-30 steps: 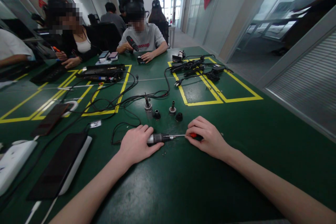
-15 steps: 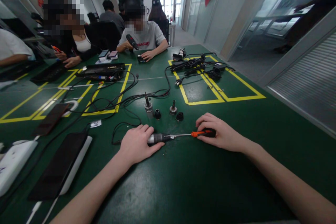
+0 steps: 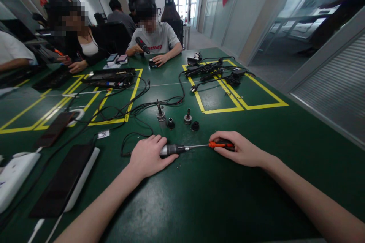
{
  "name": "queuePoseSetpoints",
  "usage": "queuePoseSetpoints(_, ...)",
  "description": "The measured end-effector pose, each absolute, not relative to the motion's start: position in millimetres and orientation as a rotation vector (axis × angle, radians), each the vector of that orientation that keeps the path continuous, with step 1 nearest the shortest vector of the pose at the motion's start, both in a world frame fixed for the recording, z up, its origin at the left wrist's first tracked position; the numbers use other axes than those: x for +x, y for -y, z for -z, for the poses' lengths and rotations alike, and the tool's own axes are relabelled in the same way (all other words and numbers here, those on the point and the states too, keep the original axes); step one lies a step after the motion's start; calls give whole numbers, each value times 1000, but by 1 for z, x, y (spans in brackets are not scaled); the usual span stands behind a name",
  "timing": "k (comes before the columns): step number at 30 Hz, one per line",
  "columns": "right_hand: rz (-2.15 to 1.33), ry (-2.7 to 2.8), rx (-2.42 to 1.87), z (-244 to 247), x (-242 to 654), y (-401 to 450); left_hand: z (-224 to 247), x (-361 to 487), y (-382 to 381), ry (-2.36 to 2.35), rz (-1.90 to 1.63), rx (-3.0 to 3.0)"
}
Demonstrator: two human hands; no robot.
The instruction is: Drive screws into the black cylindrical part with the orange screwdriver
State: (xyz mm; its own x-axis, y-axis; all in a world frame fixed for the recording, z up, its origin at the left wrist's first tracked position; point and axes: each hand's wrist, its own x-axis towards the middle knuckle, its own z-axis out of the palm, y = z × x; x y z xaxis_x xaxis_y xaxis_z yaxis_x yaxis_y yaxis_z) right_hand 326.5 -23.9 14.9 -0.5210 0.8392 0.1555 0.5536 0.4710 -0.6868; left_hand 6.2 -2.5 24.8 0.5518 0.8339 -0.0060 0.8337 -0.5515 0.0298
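Note:
My left hand (image 3: pixel 148 155) is wrapped round a silver and black cylindrical tool (image 3: pixel 172 150) lying on the green table (image 3: pixel 216 205). In my right hand (image 3: pixel 236 148) is the orange and black handle of a screwdriver (image 3: pixel 217 144). Its thin shaft points left and meets the tool's metal end. Beyond the hands stand a metal part with a tall pin (image 3: pixel 160 114), a shorter metal part (image 3: pixel 188 117) and two black caps (image 3: pixel 170 123) (image 3: pixel 195 126). A few tiny screws (image 3: pixel 178 166) lie just in front of the tool.
Black cables (image 3: pixel 139 106) run across the left and middle. At the left are a dark phone (image 3: pixel 55 129), a black power bank (image 3: pixel 64 180) and a white power strip (image 3: pixel 17 178). Adapters (image 3: pixel 211 70) lie at the back right. People (image 3: pixel 154 36) sit across the table.
The fingers of my right hand have shifted on the screwdriver handle, with the index finger now reaching further along it. My left hand and the tool have hardly moved.

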Motion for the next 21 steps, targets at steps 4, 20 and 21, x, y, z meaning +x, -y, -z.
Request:
queuePoseSetpoints(4, -807, 2260, -1199, -12, 327, 21, -25, 6, 3, -1476, -6, 2744)
queuePoseSetpoints(20, -927, 2175, -1237, -15, 326, 21, -25, 6, 2, -1478, -11, 2743)
queuePoseSetpoints(21, -948, 2180, -1251, -14, 326, 21, -25, 6, 2, -1478, -16, 2741)
